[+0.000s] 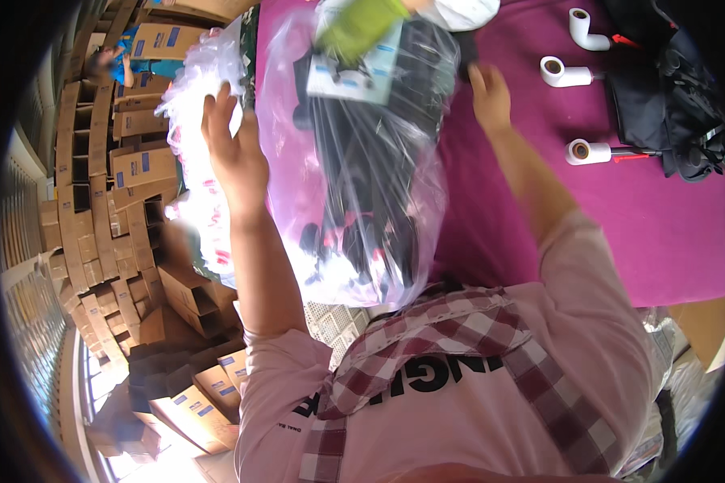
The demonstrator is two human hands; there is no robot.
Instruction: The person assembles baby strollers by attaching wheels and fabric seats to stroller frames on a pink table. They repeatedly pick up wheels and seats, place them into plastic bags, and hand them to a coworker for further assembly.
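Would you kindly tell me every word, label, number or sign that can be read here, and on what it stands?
Pink shirt: large black letters and a smaller line, partly hidden by the checked apron; not copied out here.
Light-blue and white sheet at the clear bag: print too blurred to read.
Cardboard boxes at left: blue labels, too small to read.

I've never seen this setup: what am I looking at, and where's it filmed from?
No machine: a person works bare-handed, filmed by a fisheye camera worn on their head and looking down, so edges bend. The left hand is open, left of a clear plastic bag of dark items; whether it touches the bag is unclear. The right hand is near the bag's upper right edge, its grip hard to make out. The bag lies on a purple cloth, with three white rollers and black items to the right.
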